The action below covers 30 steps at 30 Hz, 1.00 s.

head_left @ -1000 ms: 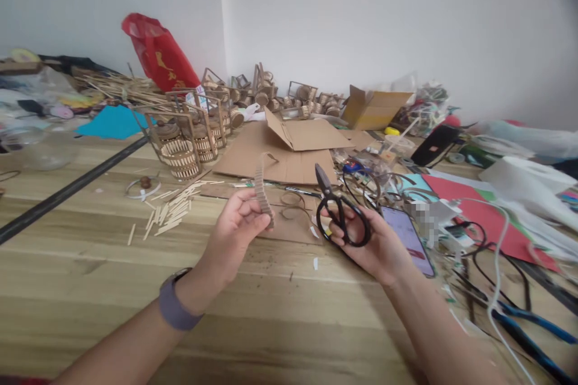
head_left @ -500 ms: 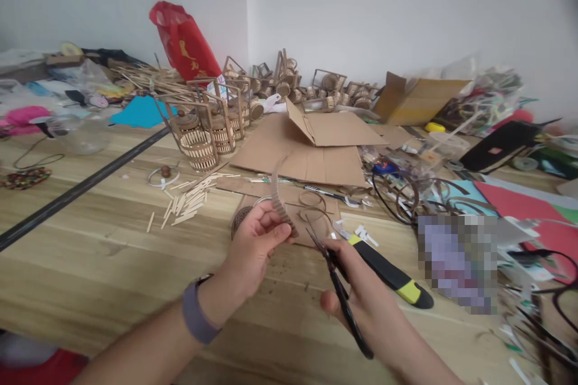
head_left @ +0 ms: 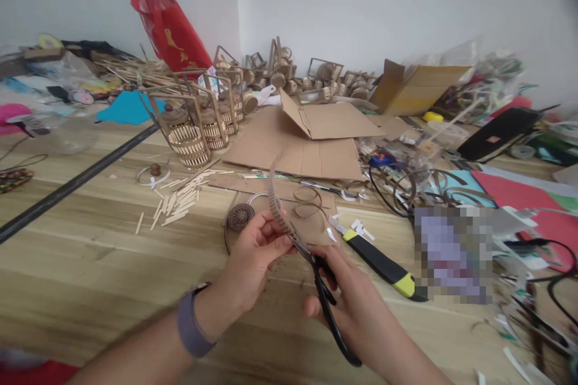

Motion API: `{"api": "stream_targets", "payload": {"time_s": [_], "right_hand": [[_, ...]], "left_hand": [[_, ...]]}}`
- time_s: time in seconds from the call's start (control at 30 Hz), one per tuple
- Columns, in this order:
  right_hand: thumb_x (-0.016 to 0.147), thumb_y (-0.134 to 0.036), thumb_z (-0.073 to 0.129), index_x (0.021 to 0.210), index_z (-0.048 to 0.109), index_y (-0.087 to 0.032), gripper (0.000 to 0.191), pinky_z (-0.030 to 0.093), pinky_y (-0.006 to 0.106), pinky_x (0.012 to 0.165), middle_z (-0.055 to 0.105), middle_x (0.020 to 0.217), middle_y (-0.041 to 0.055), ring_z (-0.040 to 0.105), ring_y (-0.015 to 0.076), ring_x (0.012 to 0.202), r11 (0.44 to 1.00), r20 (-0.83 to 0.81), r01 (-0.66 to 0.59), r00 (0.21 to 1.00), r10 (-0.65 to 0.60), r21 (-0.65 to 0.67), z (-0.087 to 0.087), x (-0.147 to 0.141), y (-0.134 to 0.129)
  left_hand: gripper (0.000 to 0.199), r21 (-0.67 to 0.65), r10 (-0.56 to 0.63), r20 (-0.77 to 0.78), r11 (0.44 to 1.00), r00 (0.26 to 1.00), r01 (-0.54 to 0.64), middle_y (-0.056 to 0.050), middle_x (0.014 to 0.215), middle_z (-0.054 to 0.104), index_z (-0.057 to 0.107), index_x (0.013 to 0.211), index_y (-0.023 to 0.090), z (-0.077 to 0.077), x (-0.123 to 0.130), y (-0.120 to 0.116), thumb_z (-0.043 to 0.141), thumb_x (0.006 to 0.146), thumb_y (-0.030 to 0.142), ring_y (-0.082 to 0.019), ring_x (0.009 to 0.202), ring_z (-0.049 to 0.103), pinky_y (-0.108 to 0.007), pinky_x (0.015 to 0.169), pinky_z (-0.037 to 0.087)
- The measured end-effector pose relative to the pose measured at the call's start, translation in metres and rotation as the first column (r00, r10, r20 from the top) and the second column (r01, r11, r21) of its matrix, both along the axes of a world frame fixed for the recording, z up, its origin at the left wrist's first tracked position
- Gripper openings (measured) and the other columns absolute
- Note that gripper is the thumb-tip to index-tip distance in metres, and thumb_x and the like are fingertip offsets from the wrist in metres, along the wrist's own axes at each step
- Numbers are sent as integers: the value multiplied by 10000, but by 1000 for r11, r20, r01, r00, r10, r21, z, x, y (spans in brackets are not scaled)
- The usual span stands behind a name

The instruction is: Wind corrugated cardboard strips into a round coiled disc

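Pinched between the thumb and fingers of my left hand (head_left: 259, 252) is a curved strip of brown corrugated cardboard (head_left: 274, 195), its free end rising away from me. My right hand (head_left: 347, 295) grips a pair of black-handled scissors (head_left: 326, 295), with fingers in the handle loops. The scissor blades lie at the strip's near end, close to my left thumb; whether they are cutting into it I cannot tell. Just beyond my left hand rests a coiled brown cardboard disc (head_left: 240, 217). A black and yellow utility knife (head_left: 382, 261) lies to the right of my right hand.
Small pale sticks (head_left: 178, 204) are scattered at the left. Little baskets with handles (head_left: 188, 147) stand behind them. Flat cardboard (head_left: 298, 153) covers the middle back. A black bar (head_left: 76, 185) crosses the left side. Loops of brown strip (head_left: 309, 201) and coloured paper (head_left: 519, 204) lie right.
My right hand has brought the scissors leftward, so the blades are now at the strip's near end by my left thumb. The camera view has shifted slightly.
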State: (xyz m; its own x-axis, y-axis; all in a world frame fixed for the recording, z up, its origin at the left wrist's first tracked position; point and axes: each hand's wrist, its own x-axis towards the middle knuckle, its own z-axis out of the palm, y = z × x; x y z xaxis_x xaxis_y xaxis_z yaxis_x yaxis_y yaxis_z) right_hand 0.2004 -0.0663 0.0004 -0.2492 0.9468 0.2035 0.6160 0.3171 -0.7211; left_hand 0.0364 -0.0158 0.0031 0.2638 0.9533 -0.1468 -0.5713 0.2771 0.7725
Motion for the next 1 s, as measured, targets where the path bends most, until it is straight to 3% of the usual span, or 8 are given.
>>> {"api": "stream_targets", "payload": {"time_s": [0.3,0.5,0.73,1.0], "right_hand": [[812,-386,716,1154,578,-198,414,500,296,733,638,989,86,633,231,882,999,-10,19,1000,-20,-40,-6,-1,-1],[815,-331,711,1137,588,-210,365,493,288,695,638,922,67,632,222,816,999,7,20,1000,-20,-29,-5,-2,-1],[821,-393,686,1090,606,-183,351,484,289,632,625,876,72,614,207,720,996,49,49,998,-45,-68,-7,-4,0],[833,-317,617,1100,606,-167,307,505,342,684,628,891,92,629,233,752,988,88,68,994,-56,-135,-10,-3,0]], "left_hand": [[339,7,15,-32,1000,999,-15,-1,815,700,667,859,161,-4,0,0,885,600,194,-127,760,630,-220,680,512],[360,17,24,-52,1000,998,-23,-6,814,700,662,861,158,-7,-1,0,893,593,226,-129,754,627,-222,672,510],[354,49,31,-59,998,998,-28,-3,785,704,670,850,155,-11,-1,0,898,597,249,-122,738,623,-219,674,511],[383,19,37,-55,999,998,-36,2,785,706,663,832,154,-10,-1,1,915,564,263,-122,754,631,-219,690,516]]}}
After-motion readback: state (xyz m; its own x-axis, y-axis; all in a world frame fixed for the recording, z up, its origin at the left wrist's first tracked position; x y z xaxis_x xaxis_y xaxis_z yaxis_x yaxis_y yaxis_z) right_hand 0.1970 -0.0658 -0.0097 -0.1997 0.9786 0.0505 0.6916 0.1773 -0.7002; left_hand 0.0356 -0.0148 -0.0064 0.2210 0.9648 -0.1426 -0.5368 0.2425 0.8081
